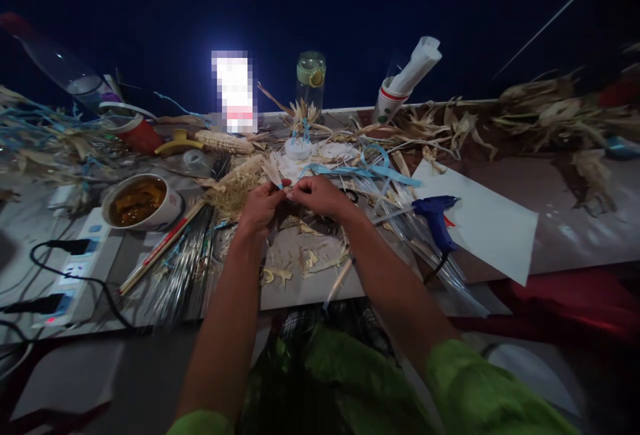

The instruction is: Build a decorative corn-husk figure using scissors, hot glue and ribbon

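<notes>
My left hand [263, 207] is closed in a pinch around a small bunch of pale corn husk [273, 172], which fans upward from the fingertips. A bit of light blue shows at its base. Right beside it, my right hand [317, 195] has its thumb and fingers pressed together, almost touching the left fingertips; what they grip is too small to make out. Behind the right hand a light blue ribbon [345, 170] runs off to the right. Just beyond the hands stands a white round base [299, 149] carrying a small husk figure [303, 118] with blue ties.
Corn cobs [225, 142] and a bowl of brown liquid [137, 202] lie left, near a power strip [83, 268] with cords. A blue glue gun [437, 218] rests by white card [490, 222] at right. Behind stand a lit phone [235, 92], bottle [311, 78] and paper cup [390, 98].
</notes>
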A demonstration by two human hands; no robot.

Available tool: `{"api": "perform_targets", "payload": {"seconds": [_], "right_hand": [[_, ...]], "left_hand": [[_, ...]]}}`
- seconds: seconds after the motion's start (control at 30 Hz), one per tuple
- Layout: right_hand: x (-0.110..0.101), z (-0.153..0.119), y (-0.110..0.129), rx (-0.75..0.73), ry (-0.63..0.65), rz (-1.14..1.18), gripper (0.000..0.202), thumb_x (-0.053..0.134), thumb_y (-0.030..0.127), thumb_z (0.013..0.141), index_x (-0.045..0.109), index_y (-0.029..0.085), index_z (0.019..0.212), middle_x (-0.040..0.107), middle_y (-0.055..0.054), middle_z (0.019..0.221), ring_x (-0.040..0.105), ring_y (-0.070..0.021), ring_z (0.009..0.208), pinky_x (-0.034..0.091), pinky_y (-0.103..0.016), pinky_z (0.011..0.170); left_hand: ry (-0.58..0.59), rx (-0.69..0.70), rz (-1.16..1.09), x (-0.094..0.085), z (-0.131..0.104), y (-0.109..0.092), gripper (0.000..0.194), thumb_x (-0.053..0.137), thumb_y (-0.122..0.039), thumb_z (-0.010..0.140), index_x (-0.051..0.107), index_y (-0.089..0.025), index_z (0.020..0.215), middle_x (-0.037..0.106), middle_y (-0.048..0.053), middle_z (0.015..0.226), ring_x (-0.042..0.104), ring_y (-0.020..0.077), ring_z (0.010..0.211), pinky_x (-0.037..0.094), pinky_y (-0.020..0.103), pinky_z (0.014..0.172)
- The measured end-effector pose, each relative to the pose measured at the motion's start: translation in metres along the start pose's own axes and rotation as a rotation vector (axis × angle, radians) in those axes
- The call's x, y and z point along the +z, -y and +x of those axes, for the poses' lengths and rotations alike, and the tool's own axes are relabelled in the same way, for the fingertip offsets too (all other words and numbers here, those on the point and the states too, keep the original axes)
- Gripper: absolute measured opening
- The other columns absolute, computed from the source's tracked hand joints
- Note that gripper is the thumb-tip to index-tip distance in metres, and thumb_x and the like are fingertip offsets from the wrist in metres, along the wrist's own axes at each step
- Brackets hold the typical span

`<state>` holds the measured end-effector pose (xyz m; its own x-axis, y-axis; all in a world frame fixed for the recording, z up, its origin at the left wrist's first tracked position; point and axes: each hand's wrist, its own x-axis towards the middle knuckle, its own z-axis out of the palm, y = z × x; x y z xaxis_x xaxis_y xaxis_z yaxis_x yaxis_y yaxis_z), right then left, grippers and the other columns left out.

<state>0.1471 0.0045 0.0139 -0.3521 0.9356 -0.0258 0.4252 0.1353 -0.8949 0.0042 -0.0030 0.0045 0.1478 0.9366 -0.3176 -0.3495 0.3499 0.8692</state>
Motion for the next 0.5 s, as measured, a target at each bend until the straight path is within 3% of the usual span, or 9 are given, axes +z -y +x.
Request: {"api": "perform_targets", "payload": {"seconds": [0.2, 0.37, 0.5], "right_hand": [[-0.0027, -0.0001, 0.0027, 0.048, 0.021, -0.042, 0.021, 0.058, 0.032, 0.066, 0.063, 0.012, 0.071, 0.052, 0.003, 0.060, 0.041, -0.0075, 0.057, 0.030, -0.021, 0.056], [0.0008, 0.0008, 0.0023, -0.074, -0.013, -0.216, 0.017, 0.052, 0.024, 0.068, 0.064, 0.013, 0.069, 0.057, -0.001, 0.068, 0.045, -0.0093, 0.062, 0.031, -0.022, 0.060], [0.0006, 0.0005, 0.0043, -0.098, -0.039, -0.226, 0.017, 0.046, 0.017, 0.067, 0.062, 0.013, 0.064, 0.054, 0.000, 0.066, 0.044, -0.0097, 0.063, 0.031, -0.022, 0.061]], "left_hand": [[0.049, -0.068, -0.066, -0.0039, -0.0011, -0.0005, 0.028, 0.075, -0.021, 0.053, 0.053, -0.014, 0.070, 0.056, -0.002, 0.053, 0.054, 0.0104, 0.046, 0.042, 0.023, 0.048], [0.021, -0.118, -0.064, -0.0051, -0.0006, -0.0002, 0.029, 0.075, -0.026, 0.055, 0.050, -0.014, 0.058, 0.051, -0.003, 0.046, 0.050, 0.0086, 0.042, 0.038, 0.020, 0.042], [0.118, -0.085, -0.116, -0.0047, -0.0043, -0.0052, 0.026, 0.075, -0.025, 0.056, 0.056, -0.013, 0.069, 0.048, -0.005, 0.049, 0.042, 0.0044, 0.040, 0.035, 0.018, 0.041]]}}
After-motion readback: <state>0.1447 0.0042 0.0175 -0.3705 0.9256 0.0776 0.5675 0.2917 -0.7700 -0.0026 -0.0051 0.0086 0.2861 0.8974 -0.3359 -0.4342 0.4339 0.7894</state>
